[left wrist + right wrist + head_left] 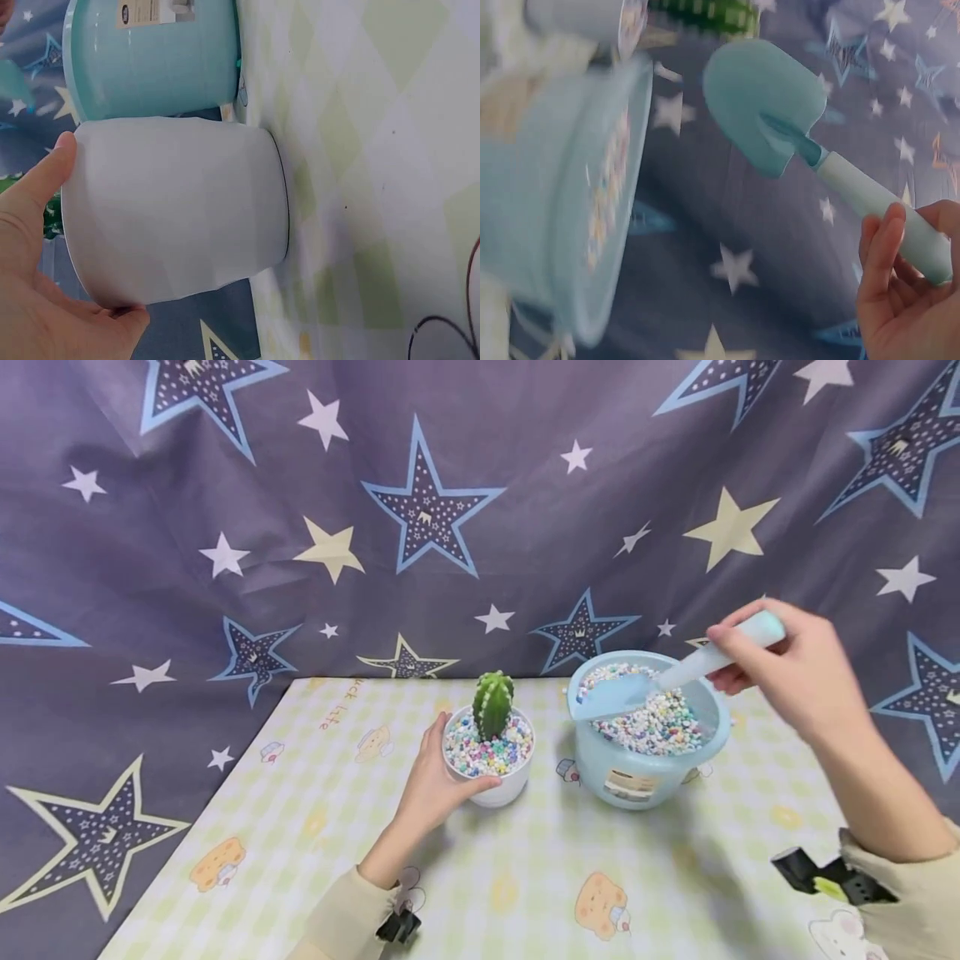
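The right hand [795, 672] grips the handle of a pale blue scoop [660, 681], whose blade hangs over the pebbles in the blue bowl [648, 777]. The right wrist view shows the blade's hollowed face, which the head view does not. The left hand [431, 785] clasps the white pot [506, 785], just left of the bowl, holding a cactus [492, 703] among pebbles. The left wrist view shows the pot's plain side and base on the checked tablecloth [390, 150].

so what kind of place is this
Probably a home craft or potting table: a cartoon-print tablecloth, a star-patterned curtain hung behind, and a small potted cactus beside a bowl of coloured pebbles.
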`<action>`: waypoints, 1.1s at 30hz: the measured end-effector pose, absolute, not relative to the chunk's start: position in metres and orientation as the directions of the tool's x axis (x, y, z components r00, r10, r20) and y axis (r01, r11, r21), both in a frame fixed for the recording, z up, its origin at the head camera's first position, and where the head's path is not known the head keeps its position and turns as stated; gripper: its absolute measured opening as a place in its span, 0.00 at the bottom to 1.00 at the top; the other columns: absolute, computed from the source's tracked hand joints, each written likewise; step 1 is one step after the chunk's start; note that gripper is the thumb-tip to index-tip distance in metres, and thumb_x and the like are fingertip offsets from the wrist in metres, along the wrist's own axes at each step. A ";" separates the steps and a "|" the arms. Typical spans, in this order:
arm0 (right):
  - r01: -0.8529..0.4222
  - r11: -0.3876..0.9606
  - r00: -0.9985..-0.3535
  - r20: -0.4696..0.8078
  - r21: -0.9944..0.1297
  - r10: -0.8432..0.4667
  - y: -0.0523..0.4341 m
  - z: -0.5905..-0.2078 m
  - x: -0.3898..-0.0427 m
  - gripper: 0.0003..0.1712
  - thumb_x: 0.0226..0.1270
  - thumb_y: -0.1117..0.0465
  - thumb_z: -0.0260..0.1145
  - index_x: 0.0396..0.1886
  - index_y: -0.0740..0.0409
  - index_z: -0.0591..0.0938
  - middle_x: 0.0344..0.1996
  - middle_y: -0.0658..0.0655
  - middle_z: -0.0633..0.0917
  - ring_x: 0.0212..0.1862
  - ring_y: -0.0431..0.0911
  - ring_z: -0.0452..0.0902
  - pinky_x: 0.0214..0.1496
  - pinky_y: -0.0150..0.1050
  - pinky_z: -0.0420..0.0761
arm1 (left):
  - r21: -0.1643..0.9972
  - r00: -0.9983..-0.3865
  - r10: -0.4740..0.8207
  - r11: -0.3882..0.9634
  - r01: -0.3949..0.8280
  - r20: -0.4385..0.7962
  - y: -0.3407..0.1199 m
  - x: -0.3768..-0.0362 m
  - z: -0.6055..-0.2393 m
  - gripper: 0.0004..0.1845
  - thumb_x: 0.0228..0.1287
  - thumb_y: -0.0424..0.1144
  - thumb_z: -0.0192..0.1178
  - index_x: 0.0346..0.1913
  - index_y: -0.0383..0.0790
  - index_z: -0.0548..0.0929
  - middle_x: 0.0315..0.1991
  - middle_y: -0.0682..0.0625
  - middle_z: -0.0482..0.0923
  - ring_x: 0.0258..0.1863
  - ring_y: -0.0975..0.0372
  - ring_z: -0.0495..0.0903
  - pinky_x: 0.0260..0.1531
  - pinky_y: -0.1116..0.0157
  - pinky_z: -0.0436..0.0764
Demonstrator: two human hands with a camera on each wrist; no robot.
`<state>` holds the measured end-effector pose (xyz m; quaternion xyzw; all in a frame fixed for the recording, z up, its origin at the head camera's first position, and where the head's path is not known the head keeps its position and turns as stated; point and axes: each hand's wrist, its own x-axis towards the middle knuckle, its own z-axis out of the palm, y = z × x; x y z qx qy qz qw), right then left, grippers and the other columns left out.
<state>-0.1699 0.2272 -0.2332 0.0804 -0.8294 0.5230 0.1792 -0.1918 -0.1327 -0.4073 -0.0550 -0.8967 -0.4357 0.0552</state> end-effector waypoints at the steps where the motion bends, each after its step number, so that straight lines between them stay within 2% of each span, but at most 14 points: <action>1: -0.317 0.484 -0.912 0.403 -0.816 0.081 0.233 -0.231 -0.170 0.07 0.68 0.60 0.67 0.32 0.42 0.81 0.15 0.36 0.84 0.17 0.32 0.82 0.22 0.24 0.82 | 0.776 -0.988 0.051 0.613 0.147 0.147 -0.133 -0.191 -0.407 0.67 0.42 0.55 0.80 0.80 0.39 0.48 0.79 0.40 0.52 0.77 0.44 0.57 0.76 0.44 0.59; 3: -0.292 0.585 -0.889 0.440 -0.757 0.127 0.243 -0.227 -0.172 0.03 0.68 0.56 0.68 0.35 0.45 0.80 0.15 0.29 0.81 0.16 0.28 0.79 0.21 0.20 0.79 | 0.775 -0.988 0.052 0.614 0.149 0.148 -0.134 -0.189 -0.408 0.68 0.42 0.56 0.80 0.80 0.39 0.48 0.79 0.40 0.52 0.76 0.44 0.58 0.76 0.44 0.60; 5: -0.241 0.692 -0.871 0.467 -0.680 0.155 0.251 -0.226 -0.174 0.10 0.69 0.51 0.67 0.39 0.51 0.80 0.14 0.25 0.78 0.16 0.23 0.76 0.21 0.17 0.76 | 0.775 -0.987 0.053 0.614 0.152 0.152 -0.134 -0.189 -0.408 0.68 0.41 0.56 0.80 0.80 0.39 0.48 0.79 0.40 0.52 0.76 0.45 0.58 0.76 0.45 0.60; 7: -0.184 0.785 -0.860 0.484 -0.592 0.164 0.259 -0.228 -0.178 0.19 0.71 0.47 0.64 0.45 0.59 0.78 0.15 0.32 0.82 0.16 0.17 0.71 0.22 0.14 0.70 | 0.773 -0.986 0.053 0.614 0.157 0.158 -0.134 -0.190 -0.408 0.68 0.41 0.56 0.81 0.80 0.39 0.48 0.79 0.40 0.53 0.76 0.44 0.59 0.76 0.45 0.60; 8: -0.157 0.812 -0.861 0.481 -0.562 0.166 0.263 -0.230 -0.180 0.23 0.72 0.46 0.62 0.47 0.63 0.77 0.16 0.39 0.85 0.15 0.16 0.69 0.23 0.14 0.68 | 0.773 -0.985 0.054 0.614 0.160 0.161 -0.134 -0.190 -0.408 0.68 0.41 0.56 0.81 0.80 0.39 0.49 0.78 0.40 0.53 0.76 0.44 0.59 0.76 0.44 0.60; 9: -0.135 0.832 -0.864 0.475 -0.538 0.167 0.267 -0.231 -0.181 0.25 0.73 0.46 0.60 0.49 0.66 0.76 0.17 0.47 0.86 0.15 0.14 0.67 0.30 0.16 0.72 | 0.773 -0.985 0.054 0.612 0.164 0.167 -0.134 -0.190 -0.409 0.68 0.41 0.56 0.81 0.80 0.39 0.49 0.78 0.40 0.53 0.76 0.44 0.59 0.76 0.44 0.60; 10: -0.112 0.850 -0.867 0.468 -0.515 0.169 0.271 -0.234 -0.183 0.26 0.73 0.46 0.58 0.49 0.67 0.75 0.18 0.56 0.87 0.15 0.13 0.65 0.29 0.17 0.71 | 0.775 -0.984 0.054 0.610 0.168 0.171 -0.134 -0.190 -0.409 0.68 0.41 0.56 0.81 0.79 0.39 0.49 0.78 0.40 0.53 0.76 0.44 0.59 0.76 0.44 0.60; 12: -0.100 0.882 -0.868 0.474 -0.461 0.149 0.279 -0.239 -0.186 0.24 0.73 0.47 0.57 0.47 0.67 0.75 0.22 0.66 0.87 0.14 0.20 0.67 0.28 0.25 0.72 | 0.776 -0.983 0.056 0.605 0.175 0.177 -0.134 -0.189 -0.409 0.68 0.41 0.56 0.81 0.79 0.38 0.49 0.78 0.39 0.53 0.76 0.44 0.59 0.76 0.44 0.60; 15: -0.157 0.928 -0.868 0.495 -0.339 0.034 0.285 -0.250 -0.188 0.18 0.72 0.51 0.59 0.44 0.65 0.74 0.20 0.65 0.83 0.17 0.40 0.75 0.26 0.44 0.76 | 0.776 -0.983 0.059 0.606 0.173 0.173 -0.135 -0.186 -0.411 0.68 0.40 0.56 0.81 0.79 0.37 0.49 0.78 0.39 0.54 0.76 0.44 0.59 0.76 0.44 0.60; 17: -0.232 0.943 -0.859 0.505 -0.237 -0.085 0.285 -0.258 -0.190 0.14 0.70 0.54 0.60 0.41 0.62 0.73 0.18 0.61 0.80 0.20 0.50 0.74 0.21 0.47 0.71 | 0.773 -0.983 0.058 0.610 0.171 0.172 -0.136 -0.184 -0.412 0.68 0.40 0.55 0.81 0.79 0.37 0.49 0.78 0.38 0.54 0.76 0.44 0.59 0.75 0.44 0.61; 20: -0.332 0.928 -0.843 0.493 -0.168 -0.213 0.285 -0.270 -0.195 0.12 0.70 0.56 0.61 0.40 0.60 0.71 0.18 0.56 0.77 0.21 0.50 0.71 0.21 0.47 0.71 | 0.767 -0.982 0.057 0.617 0.176 0.180 -0.138 -0.184 -0.412 0.68 0.41 0.56 0.81 0.79 0.38 0.49 0.78 0.38 0.55 0.75 0.44 0.60 0.75 0.44 0.62; 23: -0.365 0.897 -0.857 0.467 -0.249 -0.219 0.290 -0.277 -0.202 0.10 0.72 0.57 0.61 0.41 0.59 0.71 0.20 0.53 0.79 0.22 0.38 0.70 0.22 0.35 0.67 | 0.767 -0.981 0.057 0.615 0.182 0.187 -0.138 -0.185 -0.410 0.67 0.41 0.56 0.80 0.79 0.38 0.49 0.77 0.38 0.55 0.75 0.43 0.60 0.75 0.43 0.62; 27: -0.373 0.817 -0.891 0.415 -0.439 -0.184 0.305 -0.283 -0.212 0.08 0.74 0.59 0.61 0.43 0.59 0.73 0.22 0.48 0.84 0.22 0.27 0.72 0.22 0.27 0.67 | 0.770 -0.981 0.059 0.611 0.181 0.184 -0.136 -0.186 -0.408 0.67 0.41 0.56 0.80 0.80 0.39 0.49 0.78 0.39 0.54 0.75 0.44 0.60 0.75 0.43 0.61; 33: -0.428 0.577 -0.901 0.375 -0.696 -0.216 0.319 -0.301 -0.224 0.07 0.72 0.71 0.59 0.42 0.57 0.73 0.28 0.32 0.82 0.26 0.29 0.82 0.29 0.19 0.80 | 0.767 -0.982 0.061 0.617 0.178 0.179 -0.135 -0.189 -0.406 0.68 0.41 0.56 0.80 0.80 0.40 0.48 0.78 0.39 0.54 0.76 0.44 0.59 0.75 0.44 0.62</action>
